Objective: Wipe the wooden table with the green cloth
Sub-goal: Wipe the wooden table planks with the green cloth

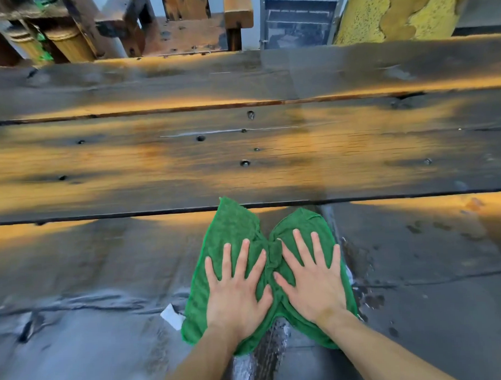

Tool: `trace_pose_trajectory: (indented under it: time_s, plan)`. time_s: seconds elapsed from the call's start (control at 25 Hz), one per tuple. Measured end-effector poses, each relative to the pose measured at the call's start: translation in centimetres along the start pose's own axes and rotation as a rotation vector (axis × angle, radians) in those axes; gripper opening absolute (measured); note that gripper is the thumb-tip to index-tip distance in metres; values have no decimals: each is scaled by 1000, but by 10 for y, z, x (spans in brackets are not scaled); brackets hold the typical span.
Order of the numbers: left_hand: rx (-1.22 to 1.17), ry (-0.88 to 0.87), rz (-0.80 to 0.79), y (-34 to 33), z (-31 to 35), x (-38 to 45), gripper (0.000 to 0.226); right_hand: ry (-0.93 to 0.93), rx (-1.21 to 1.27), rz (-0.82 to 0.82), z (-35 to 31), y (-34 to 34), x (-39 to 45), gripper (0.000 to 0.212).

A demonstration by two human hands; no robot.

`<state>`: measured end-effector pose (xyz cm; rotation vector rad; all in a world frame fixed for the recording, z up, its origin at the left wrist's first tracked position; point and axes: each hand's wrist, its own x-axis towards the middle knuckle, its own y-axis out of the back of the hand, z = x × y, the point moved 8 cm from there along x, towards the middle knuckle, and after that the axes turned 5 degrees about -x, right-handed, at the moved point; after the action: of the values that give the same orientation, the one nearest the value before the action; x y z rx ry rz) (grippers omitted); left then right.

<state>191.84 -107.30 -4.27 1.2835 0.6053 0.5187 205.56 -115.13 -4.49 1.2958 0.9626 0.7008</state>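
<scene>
Left hand and right hand pressing green cloth, fingers spread flat, low centre. Risk: cloth bunching between palms, smearing wet surface.

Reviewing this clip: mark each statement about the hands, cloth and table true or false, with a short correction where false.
1. Both the left hand and right hand press flat on the green cloth. True.
2. The cloth is blue. False: green.
3. The cloth lies on the wooden table. True.
4. The right hand grips a bottle. False: it holds nothing, fingers spread.
5. A white tag shows at the cloth's left edge. True.
</scene>
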Motion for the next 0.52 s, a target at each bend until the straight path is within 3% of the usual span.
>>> trace_pose_trajectory:
  time_s: [0.52]
  plan:
    - [-20,56,-42,-26,36,-153,66,-58,-17,3,16,-32,-155,69]
